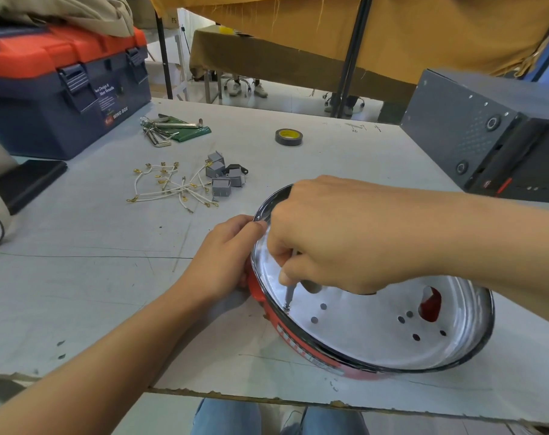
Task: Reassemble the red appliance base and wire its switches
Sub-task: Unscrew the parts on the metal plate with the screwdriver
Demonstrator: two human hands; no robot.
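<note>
The red appliance base [301, 335] lies on the table at lower right, its white inner plate [370, 334] with several holes facing up. My left hand [226, 252] grips its left rim and red side. My right hand [336, 237] reaches in from the right and grips a small screwdriver [289, 291], whose tip stands on a screw [287, 307] near the plate's left edge. Several grey switches [221, 177] and a tangle of white wires with brass terminals [172, 186] lie loose farther back on the table.
A roll of black tape [288, 137] and a set of hex keys on a green pouch [172, 128] lie at the back. A blue and orange toolbox [62, 89] stands back left, a dark grey computer case [486, 133] back right. The table's front edge [267, 400] is close.
</note>
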